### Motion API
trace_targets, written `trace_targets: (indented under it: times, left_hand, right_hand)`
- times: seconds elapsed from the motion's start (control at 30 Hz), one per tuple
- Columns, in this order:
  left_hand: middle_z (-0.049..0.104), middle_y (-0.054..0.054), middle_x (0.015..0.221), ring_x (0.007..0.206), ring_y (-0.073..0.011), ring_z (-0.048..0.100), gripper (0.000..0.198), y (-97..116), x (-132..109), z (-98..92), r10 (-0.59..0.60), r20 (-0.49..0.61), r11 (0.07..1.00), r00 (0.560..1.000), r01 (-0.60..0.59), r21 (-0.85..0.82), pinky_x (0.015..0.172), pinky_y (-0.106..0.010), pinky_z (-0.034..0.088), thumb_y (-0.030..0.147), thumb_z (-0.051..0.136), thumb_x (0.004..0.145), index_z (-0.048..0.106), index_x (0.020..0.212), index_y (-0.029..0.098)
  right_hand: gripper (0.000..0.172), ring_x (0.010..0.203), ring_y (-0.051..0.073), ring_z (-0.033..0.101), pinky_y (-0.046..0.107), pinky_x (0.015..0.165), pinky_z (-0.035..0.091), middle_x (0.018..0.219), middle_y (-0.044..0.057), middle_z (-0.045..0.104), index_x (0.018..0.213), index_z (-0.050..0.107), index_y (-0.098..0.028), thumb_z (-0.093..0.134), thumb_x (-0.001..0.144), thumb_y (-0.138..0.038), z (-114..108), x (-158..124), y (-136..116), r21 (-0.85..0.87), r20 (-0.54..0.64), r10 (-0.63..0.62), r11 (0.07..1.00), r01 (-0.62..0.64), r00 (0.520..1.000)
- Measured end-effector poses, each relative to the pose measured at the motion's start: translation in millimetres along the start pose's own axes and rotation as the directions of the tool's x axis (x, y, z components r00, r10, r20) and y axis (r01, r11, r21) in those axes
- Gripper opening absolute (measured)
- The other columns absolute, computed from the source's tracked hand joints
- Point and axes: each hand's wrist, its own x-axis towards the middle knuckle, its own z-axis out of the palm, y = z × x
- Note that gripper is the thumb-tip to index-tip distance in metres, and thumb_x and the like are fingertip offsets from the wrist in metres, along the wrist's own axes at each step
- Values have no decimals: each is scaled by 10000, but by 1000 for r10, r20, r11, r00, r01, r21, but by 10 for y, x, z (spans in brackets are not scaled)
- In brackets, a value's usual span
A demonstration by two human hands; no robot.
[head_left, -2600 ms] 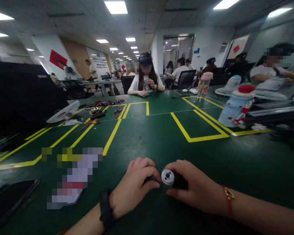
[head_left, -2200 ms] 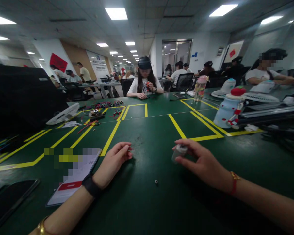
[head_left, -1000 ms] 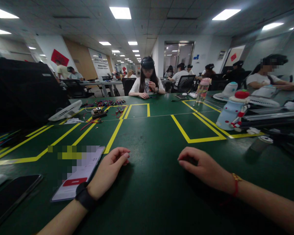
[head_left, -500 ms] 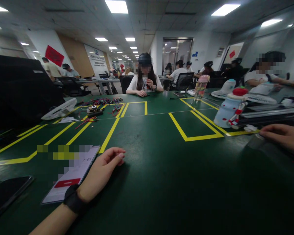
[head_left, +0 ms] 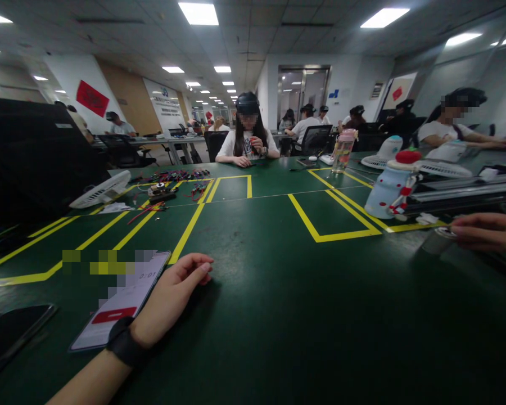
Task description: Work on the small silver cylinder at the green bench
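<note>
My left hand (head_left: 181, 289) rests on the green table, its fingers loosely curled with a gap to the thumb and nothing visible in them. A black band circles that wrist. Beneath its wrist and forearm lies a phone (head_left: 129, 304) with a lit screen and a red button. At the right edge my right hand (head_left: 491, 232) pinches the top rim of a small grey cylinder (head_left: 436, 243), which is upright and slightly tilted. Whether its base touches the table I cannot tell. Part of the right hand falls outside the picture.
A blue bottle with a red cap (head_left: 385, 188) and a clear bottle with a pink lid (head_left: 343, 152) stand beyond my right hand. Wires (head_left: 179, 175) and a white fan (head_left: 103, 188) lie at left. A dark phone (head_left: 19, 334) is near left. Across sits a person (head_left: 247, 143).
My right hand and the grey cylinder have shifted slightly, and the cylinder now shows more sharply. The left hand stays in place. The whole view has moved a little.
</note>
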Motion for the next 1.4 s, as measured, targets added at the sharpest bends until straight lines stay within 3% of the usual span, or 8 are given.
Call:
trace_targets:
  times: [0.17,0.63,0.87,0.97,1.03,1.1,1.27,1.4]
  left_hand:
    - [668,-20,877,811,-207,622,311,22,-5,-8,-1,-6,1000,1000,1,7,759,-325,468,469,621,834,658,1017,221]
    - [667,-15,883,824,-202,628,304,-24,7,-11,6,-1,1000,1000,-6,17,768,-320,473,472,619,849,647,1034,233]
    - [666,-18,865,811,-208,623,307,-5,20,16,13,0,1000,1000,-13,29,765,-330,469,469,625,836,654,1021,226]
    - [669,-21,851,815,-218,622,311,36,1,32,18,-1,999,1000,-18,34,758,-333,466,476,628,826,663,1007,225]
    - [670,-20,846,813,-221,622,312,58,-11,40,22,2,999,1000,-22,37,752,-333,466,481,630,821,667,998,227]
    - [668,-19,842,807,-219,620,311,73,-20,42,26,7,999,1000,-26,42,751,-335,466,487,626,820,667,988,229]
    - [663,-22,862,819,-220,619,326,67,-21,16,27,16,997,1000,-28,70,763,-343,466,498,599,841,654,1008,223]
    - [662,-20,897,841,-217,617,319,84,-18,35,22,38,996,999,-26,89,772,-341,469,480,584,865,642,1042,221]
  right_hand:
    - [466,803,245,666,327,665,542,1036,186,657,1014,681,-148,783,600,-336,-26,-44,-85,136,159,207,964,-229,965]
    - [441,934,220,634,320,799,527,1108,97,638,1009,654,-178,781,611,-320,-15,-46,-173,77,194,276,952,-296,941]
    - [639,938,233,612,365,841,487,1105,110,615,1117,561,-177,763,618,-521,322,-404,-178,-222,-83,-11,975,-8,997]
    - [632,927,231,616,365,832,505,1113,106,606,1137,560,-180,740,650,-539,645,-657,-505,-191,-199,-152,975,114,968]
    - [623,917,204,624,334,818,530,1148,101,590,1171,535,-189,732,684,-523,942,-889,-893,-3,-134,-273,961,275,953]
    - [554,935,178,626,322,832,547,1163,89,580,1195,491,-209,691,760,-487,1292,-1170,-1329,227,42,-403,895,384,914]
    - [391,1029,158,585,339,914,532,1159,56,571,1144,511,-236,660,808,-371,2037,-1749,-2026,505,327,-739,664,552,590]
    - [412,1004,139,570,339,918,504,1144,44,568,1169,498,-235,667,797,-286,2221,-1844,-2056,494,387,-740,670,554,550]
